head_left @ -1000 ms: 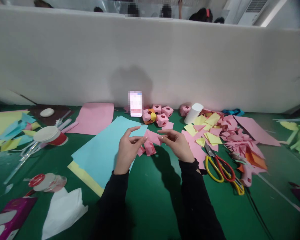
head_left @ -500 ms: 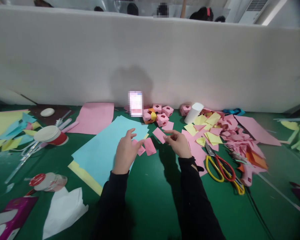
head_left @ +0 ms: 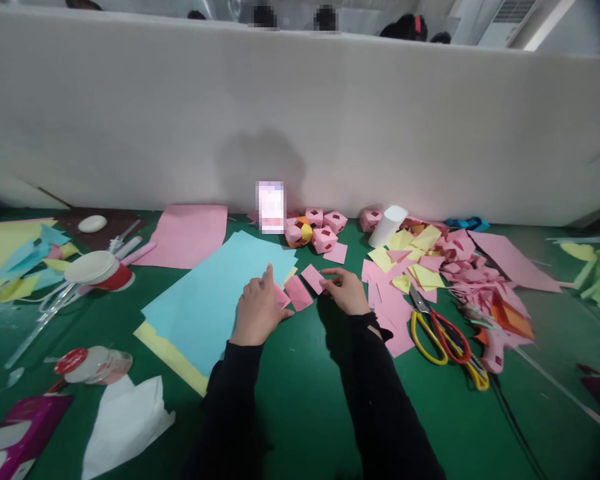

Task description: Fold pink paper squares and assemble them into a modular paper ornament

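My right hand [head_left: 347,293] pinches a small pink paper piece [head_left: 312,278] by its right edge, just above the green table. My left hand [head_left: 260,308] lies low over the table, palm down, with its index finger stretched forward and its thumb spread to the right. Partly covered by that hand is another pink paper piece [head_left: 281,297]. Between the two hands rests a folded pink piece [head_left: 299,294]. A pink square [head_left: 335,253] lies farther back, beside several folded pink paper balls [head_left: 325,239].
Large blue sheets [head_left: 200,293] spread to the left of my hands. Scissors [head_left: 440,333], a pink glue gun [head_left: 493,347] and heaped pink and yellow scraps [head_left: 460,260] lie to the right. A lit phone [head_left: 271,207] leans against the white partition [head_left: 300,113]. A jar [head_left: 95,365] is at left.
My left hand has turned palm down over the pink pieces, its thumb shifting lower. My right hand has moved slightly left and down with its paper piece.
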Demonstrator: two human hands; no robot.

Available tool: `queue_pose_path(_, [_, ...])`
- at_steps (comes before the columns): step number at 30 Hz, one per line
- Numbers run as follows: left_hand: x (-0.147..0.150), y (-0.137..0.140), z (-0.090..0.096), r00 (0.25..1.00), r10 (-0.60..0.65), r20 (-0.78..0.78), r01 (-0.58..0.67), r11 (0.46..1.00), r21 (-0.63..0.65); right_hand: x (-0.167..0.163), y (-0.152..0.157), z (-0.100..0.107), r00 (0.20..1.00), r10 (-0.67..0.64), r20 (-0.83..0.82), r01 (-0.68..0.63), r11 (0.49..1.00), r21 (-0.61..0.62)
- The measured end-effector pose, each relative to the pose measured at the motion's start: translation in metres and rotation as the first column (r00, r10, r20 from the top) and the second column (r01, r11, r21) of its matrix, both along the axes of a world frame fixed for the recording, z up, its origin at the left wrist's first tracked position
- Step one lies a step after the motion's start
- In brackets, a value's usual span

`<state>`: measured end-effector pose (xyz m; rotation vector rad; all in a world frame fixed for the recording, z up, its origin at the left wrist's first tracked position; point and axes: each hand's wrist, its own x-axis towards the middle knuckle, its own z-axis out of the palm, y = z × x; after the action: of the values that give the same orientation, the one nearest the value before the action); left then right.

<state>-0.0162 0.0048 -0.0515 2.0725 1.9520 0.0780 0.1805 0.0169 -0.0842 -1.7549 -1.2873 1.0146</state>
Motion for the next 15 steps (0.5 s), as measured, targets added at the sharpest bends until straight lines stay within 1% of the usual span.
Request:
queue_pose_path(4, [0.001, 0.001, 0.0, 1.0, 0.007, 0.013, -0.007, 1.0, -0.015, -0.004, -0.001, 0.0, 0.998, 0.052, -0.044, -0.054, 0.997, -0.058])
queue_pose_path(9, [0.0, 0.001, 0.001, 1.0, -0.008, -0.023, 0.008, 1.0, -0.007, -0.01, -0.002, 0.004, 0.989, 0.095, -0.114, -0.108, 0.988, -0.107])
queue_pose_path(11, [0.0, 0.001, 0.001, 1.0, -0.015, -0.014, 0.015, 1.0, -0.003, -0.011, -0.002, 0.005, 0.987, 0.121, -0.104, -0.133, 0.984, -0.12])
queue_pose_path(15, [0.0, 0.002, 0.002, 0.997, -0.033, 0.066, 0.032, 0.999, 0.016, -0.012, -0.003, 0.006, 0.981, 0.186, -0.052, -0.191, 0.972, -0.139])
